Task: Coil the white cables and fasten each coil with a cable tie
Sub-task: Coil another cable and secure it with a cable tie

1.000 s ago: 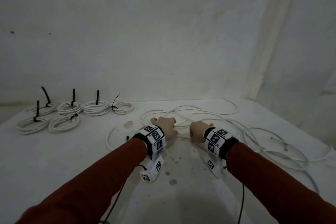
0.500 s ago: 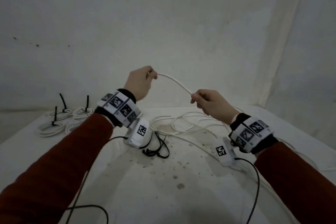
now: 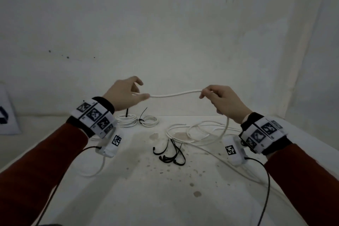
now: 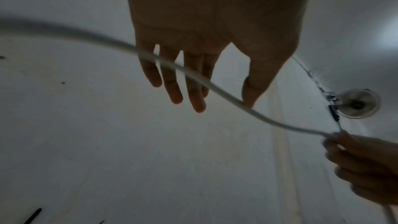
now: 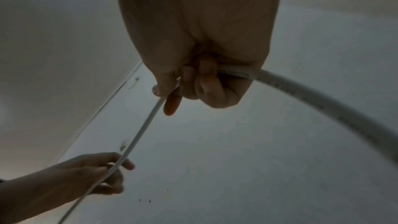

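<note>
A white cable (image 3: 176, 94) stretches almost level between my raised hands, above the table (image 3: 128, 198). My right hand (image 3: 211, 95) pinches it between thumb and forefinger, the other fingers curled round it (image 5: 172, 91); from there the cable drops in a curve to the loose white cables (image 3: 198, 132). My left hand (image 3: 128, 93) has its fingers nearly straight; the cable (image 4: 226, 94) lies across them and touches the thumb tip, then runs on past the wrist. Several black cable ties (image 3: 170, 154) lie on the table below the hands.
Two tied white coils (image 3: 128, 120) (image 3: 149, 121) sit at the back by the wall. A loose cable loop (image 3: 91, 170) lies under my left wrist. Thin black leads hang from both wrist cameras. The tabletop is spotted with stains.
A second ago both hands lay on the loose cables; they have lifted one. In the last half second the left hand went from pinching it to straight fingers, and the span levelled out.
</note>
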Tool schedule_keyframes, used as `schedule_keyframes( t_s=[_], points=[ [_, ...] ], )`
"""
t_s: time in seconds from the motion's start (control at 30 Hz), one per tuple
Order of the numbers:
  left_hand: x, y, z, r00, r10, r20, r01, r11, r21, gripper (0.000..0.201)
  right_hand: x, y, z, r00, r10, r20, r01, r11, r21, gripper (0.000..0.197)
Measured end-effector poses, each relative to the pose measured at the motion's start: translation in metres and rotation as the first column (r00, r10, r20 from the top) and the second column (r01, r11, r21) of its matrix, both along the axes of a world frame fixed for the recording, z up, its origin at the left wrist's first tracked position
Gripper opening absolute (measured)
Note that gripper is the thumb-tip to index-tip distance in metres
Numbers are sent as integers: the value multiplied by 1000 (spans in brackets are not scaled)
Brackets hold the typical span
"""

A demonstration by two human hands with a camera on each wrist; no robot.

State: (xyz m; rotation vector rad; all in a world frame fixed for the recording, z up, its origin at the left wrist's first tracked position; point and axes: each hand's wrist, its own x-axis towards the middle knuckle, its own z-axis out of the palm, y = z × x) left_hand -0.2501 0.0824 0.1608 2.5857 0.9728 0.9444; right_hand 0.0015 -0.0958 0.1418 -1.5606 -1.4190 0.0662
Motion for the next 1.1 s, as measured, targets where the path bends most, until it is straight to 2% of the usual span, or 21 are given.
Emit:
schedule_keyframes(
  t_s=[0.07, 0.13, 0.2, 0.3, 0.43, 0.5, 0.6, 0.63, 0.67, 0.7, 0.73, 0.77, 0.8, 0.83, 0.87, 0.93, 1.03, 1.1],
  points=[
    [8, -12, -1, 991, -96, -94, 103, 992, 77, 52, -18, 10, 12, 999, 34, 40, -35, 999, 30, 28],
    [18, -25, -2, 974, -193, -120, 207, 971, 118, 37, -35, 19, 23, 997, 52, 57, -55, 997, 55, 29],
    [22, -30, 0, 963, -261, -66, 269, 948, 171, 24, -45, 25, 31, 997, 65, 44, -68, 996, 61, 30],
    [14, -19, 7, 985, -171, 34, 148, 923, 355, 26, -48, 25, 35, 974, 166, -156, -163, 986, 36, 32],
    [-9, 8, 22, 977, -15, 212, -73, 914, 400, 26, -41, 13, 22, 802, 332, -497, -346, 936, 66, 34],
    [-19, 21, 29, 966, 41, 256, -146, 902, 406, 28, -34, 7, 16, 736, 368, -569, -414, 909, 53, 38],
    [-29, 36, 34, 967, 103, 234, -194, 893, 407, 32, -27, -4, 14, 669, 406, -623, -512, 859, 10, 36],
    [-31, 39, 34, 971, 109, 213, -188, 896, 403, 33, -25, -7, 14, 613, 437, -659, -560, 828, 28, 33],
    [-31, 41, 33, 975, 113, 194, -183, 900, 396, 34, -23, -10, 15, 521, 491, -698, -620, 780, 85, 28],
    [-31, 41, 32, 978, 115, 177, -177, 904, 389, 35, -21, -11, 16, 385, 571, -725, -686, 703, 189, 22],
    [-30, 41, 30, 981, 110, 159, -164, 909, 382, 36, -19, -12, 18, 209, 655, -727, -733, 596, 327, 18],
    [-28, 41, 26, 986, 97, 139, -143, 916, 375, 36, -18, -13, 20, 30, 716, -697, -740, 485, 466, 20],
    [-26, 41, 22, 990, 78, 116, -116, 924, 366, 37, -17, -13, 24, -111, 752, -650, -707, 399, 583, 25],
    [-24, 39, 16, 994, 59, 93, -89, 929, 358, 37, -16, -12, 28, -199, 780, -593, -654, 344, 673, 30],
    [-22, 36, 11, 996, 41, 76, -65, 934, 351, 37, -17, -12, 33, -232, 810, -538, -597, 318, 736, 32],
    [-16, 28, 3, 998, 10, 59, -31, 936, 352, 36, -22, -11, 43, -195, 865, -463, -479, 328, 814, 32],
    [-10, 16, -10, 1000, -27, 2, 24, 925, 379, 28, -29, -9, 54, -18, 890, -456, -258, 437, 862, 30],
    [-7, 8, -20, 991, -4, -130, 63, 890, 451, 10, -33, -8, 62, 94, 874, -477, -150, 486, 861, 28]
  ],
)
